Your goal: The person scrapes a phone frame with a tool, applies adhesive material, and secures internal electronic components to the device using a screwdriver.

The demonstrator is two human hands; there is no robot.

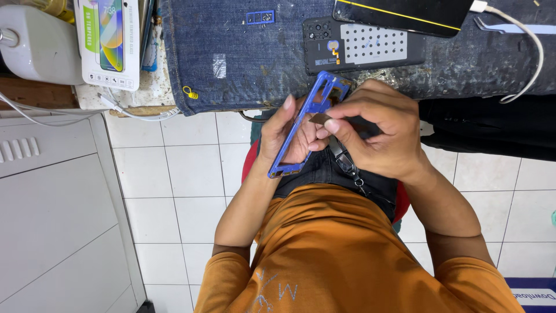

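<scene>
While the head camera looks straight down past an orange shirt, both hands meet just below the edge of the workbench.

Left hand: the left hand grasps a blue phone frame, fingers behind it and thumb along its near side, holding it up over the lap.

Right hand: the right hand is clenched around a small flat tool, pinched between thumb and forefinger; its dark handle runs back under the fingers.

Frame position: it sits between the two hands, its top end almost touching the bench edge, its lower end down toward the left wrist.

Long axis: the frame runs on a slant, from upper right near the bench to lower left.

Key relation: the tool tip comes in from the right and meets the frame's right-hand long edge, roughly crosswise to that axis, in its upper half. The left hand is the one carrying the frame; the right only touches it through the tool.

Bench: a denim cloth covers it, with an opened black phone body lying just beyond the frame's top end.

Nearby: a white cable, tweezers, and a boxed screen protector at the left.
</scene>
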